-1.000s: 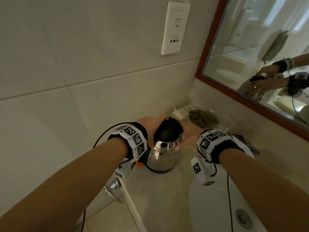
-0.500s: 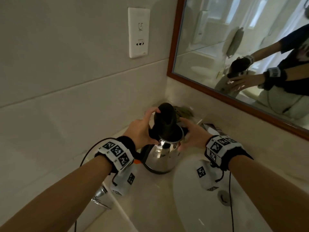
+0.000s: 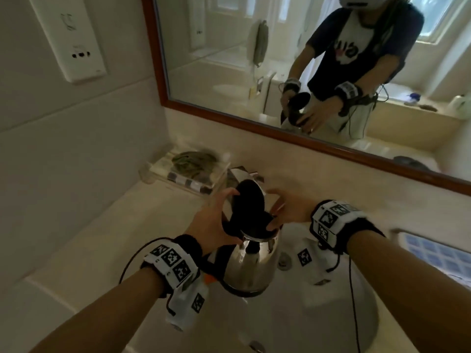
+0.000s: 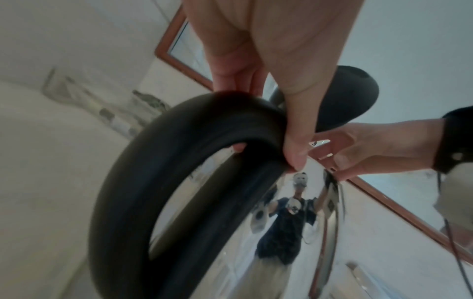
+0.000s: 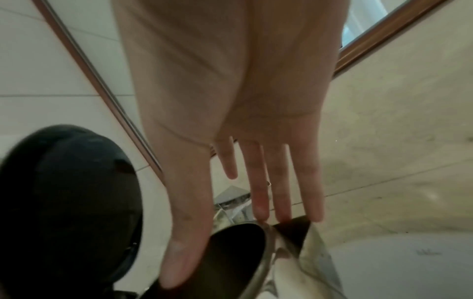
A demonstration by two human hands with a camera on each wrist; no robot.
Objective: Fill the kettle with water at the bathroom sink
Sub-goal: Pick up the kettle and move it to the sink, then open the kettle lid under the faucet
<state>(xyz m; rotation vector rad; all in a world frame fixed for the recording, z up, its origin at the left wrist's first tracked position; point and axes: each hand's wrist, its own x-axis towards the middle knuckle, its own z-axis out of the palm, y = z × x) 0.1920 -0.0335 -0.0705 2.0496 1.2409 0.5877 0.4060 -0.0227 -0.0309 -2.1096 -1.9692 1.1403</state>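
Polished steel kettle (image 3: 251,266) with a black loop handle (image 4: 163,182) and a black domed lid (image 3: 251,200), held above the white basin of the sink (image 3: 362,324), near its left rim and in front of the chrome tap (image 3: 242,174). Lid swung up on its hinge, mouth open and dark inside; no water visible, though the inside is too dim to judge. Mirror-bright body, throwing back a small reflection of the person. An orange tab (image 3: 209,278) just showing low beside the handle.

Left hand (image 3: 212,220) wrapped round the top of the handle, thumb pressed along its side, carrying the weight. Right hand (image 5: 243,161) spread flat, fingers straight, fingertips (image 5: 261,210) resting at the rim near the spout (image 5: 294,226), thumb lying across the open mouth beside the lid; steadying, not gripping.

Likely risks from here: lid dropping shut across the mouth if left unsupported under the tap; kettle swinging on the one-handed hold and knocking the tap; water splashing off the rim if the mouth sits off-centre under the stream; weight growing quickly in the left hand alone while filling.

Further out: clear tray of folded cloths (image 3: 188,169) on the beige counter (image 3: 142,225) behind, wood-framed mirror (image 3: 280,138) above, white wall socket plate (image 3: 68,39) on the tiles to the left.
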